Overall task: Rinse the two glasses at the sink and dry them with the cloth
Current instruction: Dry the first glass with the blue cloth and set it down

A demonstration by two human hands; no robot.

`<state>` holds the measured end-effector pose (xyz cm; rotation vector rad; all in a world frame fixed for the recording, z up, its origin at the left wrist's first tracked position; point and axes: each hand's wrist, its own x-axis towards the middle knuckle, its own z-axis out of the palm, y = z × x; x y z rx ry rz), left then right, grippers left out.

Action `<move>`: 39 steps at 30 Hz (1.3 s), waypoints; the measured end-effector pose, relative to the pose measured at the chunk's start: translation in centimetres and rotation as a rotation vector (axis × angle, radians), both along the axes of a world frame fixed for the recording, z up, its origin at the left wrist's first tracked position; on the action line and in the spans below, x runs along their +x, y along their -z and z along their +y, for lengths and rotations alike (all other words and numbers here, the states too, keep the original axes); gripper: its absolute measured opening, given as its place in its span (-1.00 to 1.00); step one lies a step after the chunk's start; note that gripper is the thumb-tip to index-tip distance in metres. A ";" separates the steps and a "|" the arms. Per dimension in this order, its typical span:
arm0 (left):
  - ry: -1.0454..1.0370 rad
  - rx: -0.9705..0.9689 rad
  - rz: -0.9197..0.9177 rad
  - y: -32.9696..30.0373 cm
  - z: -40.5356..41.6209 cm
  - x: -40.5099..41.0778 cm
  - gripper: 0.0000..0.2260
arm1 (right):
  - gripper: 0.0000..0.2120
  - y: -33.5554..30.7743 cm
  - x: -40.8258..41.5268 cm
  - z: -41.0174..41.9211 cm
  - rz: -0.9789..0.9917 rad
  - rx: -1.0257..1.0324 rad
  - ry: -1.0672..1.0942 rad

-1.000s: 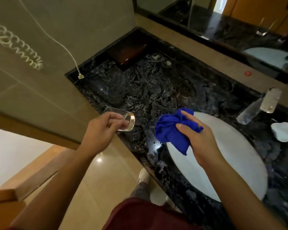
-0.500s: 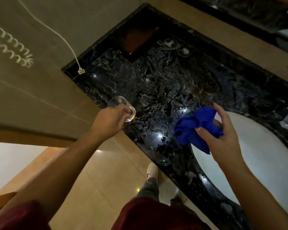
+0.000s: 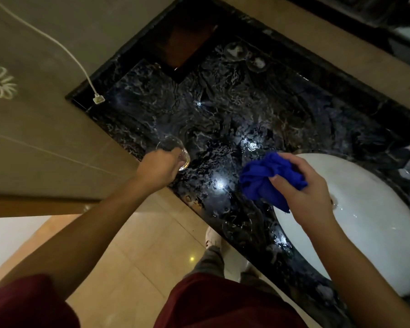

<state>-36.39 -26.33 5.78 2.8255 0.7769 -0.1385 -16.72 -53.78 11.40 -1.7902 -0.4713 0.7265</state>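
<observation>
A person stands at the front edge of a black marble counter (image 3: 223, 110), the left hand (image 3: 158, 168) curled around a clear drinking glass (image 3: 173, 151) held on its side over the counter's near-left edge, fingers wrapped about the wall of the tumbler with its rim and base showing beyond the knuckles. The right hand (image 3: 301, 185) clutches a bunched blue cloth (image 3: 268, 178) above the left rim of the white sink (image 3: 376, 209), thumb and fingers pinched into the folds; glass and cloth are near each other but apart. The glass looks light, rigid and breakable, and any water left on it would likely make it slippery, so a full grip around the middle of its wall, as here, seems the safest hold over hard stone. The cloth is soft and limp and can be gathered anywhere; pushed inside the tumbler and twisted, it should conform to the wall. Two small roundish glass objects (image 3: 234, 50) sit near the counter's far edge beside a dark recess; whether either is the second glass cannot be told. A white cable (image 3: 97, 99) ends at the counter's far-left corner.
</observation>
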 end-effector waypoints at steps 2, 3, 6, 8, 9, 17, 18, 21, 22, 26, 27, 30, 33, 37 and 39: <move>-0.004 0.001 0.027 0.3 0.0 0.1 -0.74 | -0.60 0.3 -0.1 -0.3 0.005 -0.006 0.004; -0.006 0.003 0.045 0.4 0.0 0.1 -0.74 | -0.61 0.4 -0.1 -0.4 0.009 -0.009 0.006; 0.013 0.025 0.084 0.8 0.1 0.2 -0.74 | -0.61 0.5 -0.3 -0.7 0.032 -0.016 0.016; 0.026 0.024 0.074 1.0 0.0 0.2 -0.75 | -0.61 0.5 -0.3 -0.9 0.046 -0.013 0.024; 0.027 0.019 0.063 1.1 0.1 0.2 -0.76 | -0.61 0.6 -0.3 -0.9 0.049 -0.014 0.028; 0.019 0.018 0.101 1.9 0.3 -0.1 -0.77 | -0.60 0.7 0.1 -1.3 0.080 -0.018 0.041; 0.018 0.019 0.099 2.0 0.3 -0.1 -0.77 | -0.59 0.7 0.2 -1.3 0.082 -0.017 0.039; 0.011 0.032 0.093 2.3 0.2 -0.2 -0.78 | -0.59 0.9 0.2 -1.3 0.088 -0.017 0.037; 0.015 0.036 0.094 2.4 0.1 -0.2 -0.78 | -0.59 0.9 0.2 -1.3 0.090 -0.022 0.033; 0.012 0.027 0.050 2.5 -0.2 -0.2 -0.82 | -0.60 0.8 0.2 -1.3 0.084 -0.019 0.016; 0.007 0.022 0.035 2.5 -0.2 -0.2 -0.81 | -0.60 0.7 0.2 -1.4 0.089 -0.013 0.021; -0.016 0.009 -0.020 2.4 -0.4 -0.1 -0.77 | -0.61 0.6 0.4 -1.6 0.096 0.004 0.044; -0.055 0.011 -0.085 2.0 -0.5 -0.3 -0.74 | -0.61 0.7 0.5 -2.1 0.110 0.017 0.056; 0.008 0.123 -0.275 0.0 -1.8 -0.4 -0.63 | -0.62 0.6 0.6 -3.0 0.121 0.033 0.083; 0.065 0.098 -0.308 -1.3 -3.7 -0.1 -0.57 | -0.63 0.7 0.6 -3.6 0.115 0.045 0.102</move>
